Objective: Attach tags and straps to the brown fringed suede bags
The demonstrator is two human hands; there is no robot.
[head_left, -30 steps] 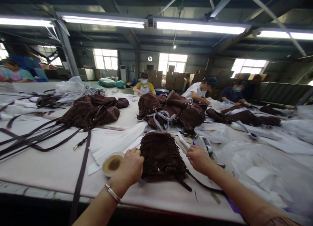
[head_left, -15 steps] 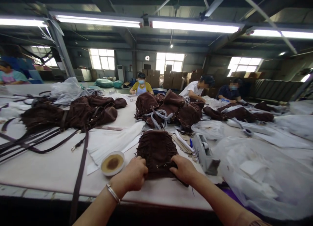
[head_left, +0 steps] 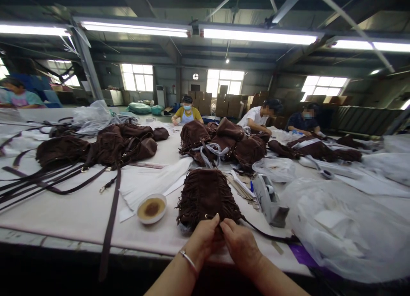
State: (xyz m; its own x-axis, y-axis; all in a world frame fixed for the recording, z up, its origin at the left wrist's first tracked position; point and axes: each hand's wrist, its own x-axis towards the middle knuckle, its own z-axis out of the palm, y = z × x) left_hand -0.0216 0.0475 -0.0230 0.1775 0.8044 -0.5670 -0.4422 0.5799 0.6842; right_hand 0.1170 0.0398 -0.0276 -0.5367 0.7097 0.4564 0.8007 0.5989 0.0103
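Observation:
A dark brown fringed bag (head_left: pixel 208 193) lies on the white table in front of me, its near edge under my fingers. My left hand (head_left: pixel 206 238), with a silver bracelet at the wrist, is closed at that near edge beside a small metal ring. Right next to it, my right hand (head_left: pixel 240 244) is closed too, its fingertips pinching at the same edge. What exactly the fingertips hold is too small to tell. A dark strap (head_left: pixel 269 235) runs from the bag to the right.
A white bowl (head_left: pixel 151 209) with brown contents stands left of the bag. To the right are a grey tape dispenser (head_left: pixel 271 202) and a large clear plastic bag (head_left: pixel 346 232). Brown bags (head_left: pixel 224 142) are piled behind. Several people sit or lean across the table.
Both hands have moved from the bag's sides to the middle of its near edge, close together. The strap now stretches out to the right. The view has shifted slightly.

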